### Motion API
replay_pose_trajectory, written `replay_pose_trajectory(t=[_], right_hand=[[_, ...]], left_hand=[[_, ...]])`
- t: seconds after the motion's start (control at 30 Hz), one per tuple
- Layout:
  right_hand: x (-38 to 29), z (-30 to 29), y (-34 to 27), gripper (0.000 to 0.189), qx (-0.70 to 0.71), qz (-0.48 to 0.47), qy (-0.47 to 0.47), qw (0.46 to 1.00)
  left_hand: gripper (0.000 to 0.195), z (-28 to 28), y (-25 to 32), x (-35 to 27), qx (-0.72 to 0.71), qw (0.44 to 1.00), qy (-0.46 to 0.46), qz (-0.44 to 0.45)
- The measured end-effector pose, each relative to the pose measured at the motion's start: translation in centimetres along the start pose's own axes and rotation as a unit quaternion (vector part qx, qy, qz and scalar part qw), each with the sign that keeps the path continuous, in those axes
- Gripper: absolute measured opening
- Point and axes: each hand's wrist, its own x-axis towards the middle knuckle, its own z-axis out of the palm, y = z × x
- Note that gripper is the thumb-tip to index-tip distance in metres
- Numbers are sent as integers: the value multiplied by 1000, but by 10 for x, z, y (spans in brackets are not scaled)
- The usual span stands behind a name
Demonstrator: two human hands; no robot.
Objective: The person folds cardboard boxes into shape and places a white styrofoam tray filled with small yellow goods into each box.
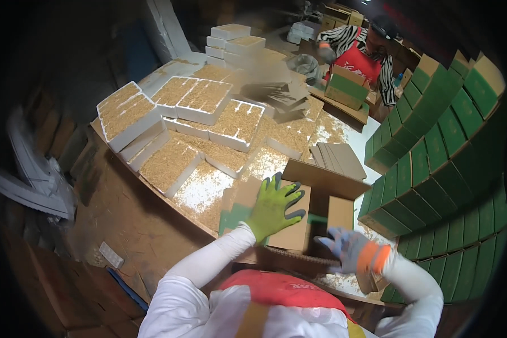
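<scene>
My left hand [276, 207], in a lime-green glove with dark grey fingertips, lies spread over a small cardboard box [293, 234] with green on its side. That box is at the left part of an open brown carton [323, 179] in front of me. A narrow cardboard piece [340, 211], perhaps another small box, stands at the carton's right side, with a dark gap between the two. My right hand [350, 251], in a grey glove with an orange cuff, is at the carton's near right corner. It looks blurred, and whether its fingers grip anything cannot be seen.
White trays [205, 99] filled with tan shavings cover the table's left and middle. Flat cardboard sheets [340, 158] lie beyond the carton. Green boxes [418, 169] stand in tall rows at right. Across the table, a person in a red apron [357, 63] is beside a green-and-brown box [346, 91].
</scene>
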Motion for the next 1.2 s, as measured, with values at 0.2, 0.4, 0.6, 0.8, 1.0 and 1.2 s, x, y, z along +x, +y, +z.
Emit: replay_pose_trajectory(t=[0.2,0.4,0.6,0.8,1.0,1.2], right_hand=[[62,9,74,62,243,95,41,964],[67,-47,171,36,300,12,555,776],[91,63,92,82,-233,139,439,856],[1,36,134,91,493,369,-14,788],[-46,22,67,78,843,77,58,529],[31,207,34,74,162,59,389,905]], left_hand=[[45,-4,-15,14,-343,923,-102,-139],[78,0,21,6,24,994,82,-69],[104,10,7,-12,-91,933,108,-332],[91,-36,27,4,-138,909,-180,-349],[86,-44,35,-50,-88,983,160,3],[72,-87,-19,-72,-585,699,67,-407]])
